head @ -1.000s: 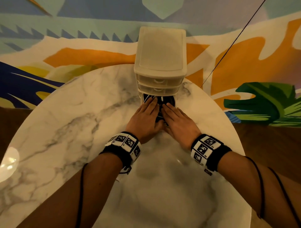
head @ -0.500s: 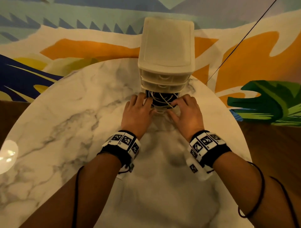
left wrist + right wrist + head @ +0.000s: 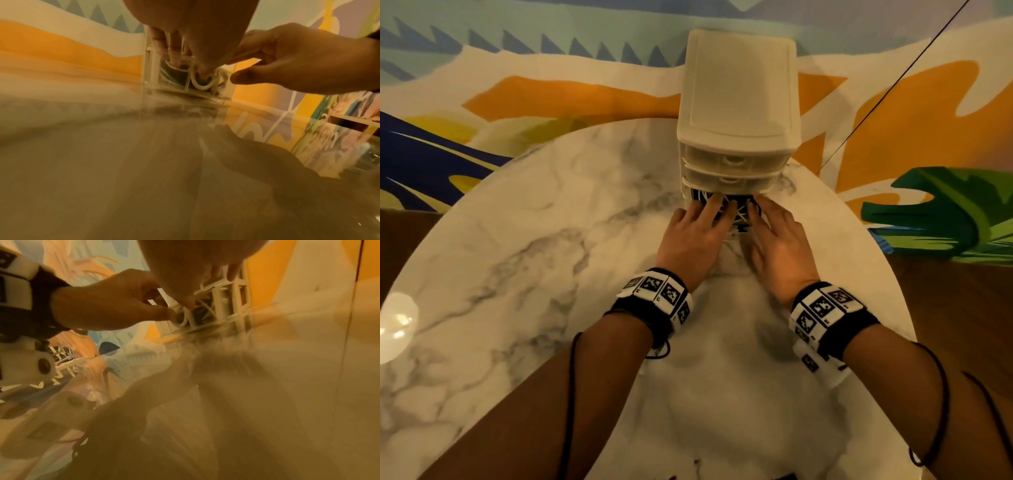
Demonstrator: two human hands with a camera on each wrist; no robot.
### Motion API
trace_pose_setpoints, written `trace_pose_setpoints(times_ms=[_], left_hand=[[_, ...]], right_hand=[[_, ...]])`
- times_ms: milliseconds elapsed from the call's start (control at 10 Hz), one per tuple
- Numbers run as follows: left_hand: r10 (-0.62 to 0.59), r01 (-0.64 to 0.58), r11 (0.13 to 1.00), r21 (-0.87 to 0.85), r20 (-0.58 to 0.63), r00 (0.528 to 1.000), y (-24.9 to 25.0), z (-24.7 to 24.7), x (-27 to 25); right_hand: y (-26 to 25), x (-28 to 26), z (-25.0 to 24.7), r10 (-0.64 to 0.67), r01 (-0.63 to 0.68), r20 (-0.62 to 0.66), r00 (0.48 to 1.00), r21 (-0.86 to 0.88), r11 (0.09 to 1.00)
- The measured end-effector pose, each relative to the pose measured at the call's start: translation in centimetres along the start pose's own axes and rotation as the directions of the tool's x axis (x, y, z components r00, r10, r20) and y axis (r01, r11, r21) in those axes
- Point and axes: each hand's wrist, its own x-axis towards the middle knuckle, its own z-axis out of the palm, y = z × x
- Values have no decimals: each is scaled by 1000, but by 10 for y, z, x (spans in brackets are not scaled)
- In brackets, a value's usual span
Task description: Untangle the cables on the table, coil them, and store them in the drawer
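Half a second back both hands sat at the corners of the open bottom drawer (image 3: 736,230) of the little white drawer unit (image 3: 739,102); now the left hand (image 3: 690,240) has slid inward, its straight fingers pressing down on the coiled black and white cables (image 3: 736,209) inside. The right hand (image 3: 779,246) rests flat against the drawer's right front edge, fingers extended and gripping nothing. To me the cables look stowed, none left on the marble table (image 3: 534,257), so only pushing the drawer shut seems to remain.
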Motion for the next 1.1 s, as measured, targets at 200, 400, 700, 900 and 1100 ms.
trace_pose_setpoints(times_ms=[200, 400, 700, 900, 1100], left_hand=[[-25, 25, 1000, -18, 13, 1000, 2, 6, 6], [-68, 67, 997, 45, 20, 997, 13, 3, 11], [-390, 353, 899, -257, -106, 915, 6, -5, -31], [-472, 489, 708, -510, 174, 865, 2, 0, -12], [-482, 542, 599, -590, 276, 832, -3, -9, 13]], right_hand=[[0, 9, 0, 11, 7, 97, 995, -184, 983], [-12, 16, -2, 105, -65, 98, 990, -347, 936], [-16, 4, -9, 378, -370, -15, 925, 183, 911], [-14, 13, 16, 481, -532, 247, 842, 529, 661], [8, 43, 27, 511, -627, 370, 776, 534, 567]])
